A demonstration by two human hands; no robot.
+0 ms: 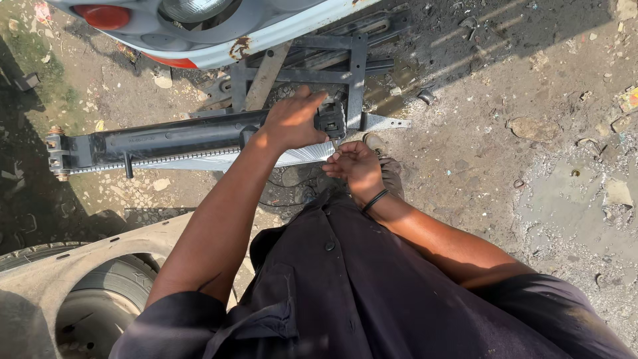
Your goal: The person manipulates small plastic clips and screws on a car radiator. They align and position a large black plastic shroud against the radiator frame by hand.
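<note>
A long car radiator [166, 146] with a black top tank and silver fins stands on edge across the ground in front of me. My left hand [296, 121] grips the top of the tank near its right end, beside a black bracket [331, 121]. My right hand [355, 165] sits just below and right of it, fingers curled against the finned edge, a black band on the wrist. Whether the right hand pinches some small part is hidden by the fingers.
A white car bumper [219, 40] with a red lamp hangs over the top left. A dark metal frame [352, 66] lies on the dirt behind the radiator. A tyre and grey wheel arch [73, 292] fill the bottom left. Stones and a puddle lie at right.
</note>
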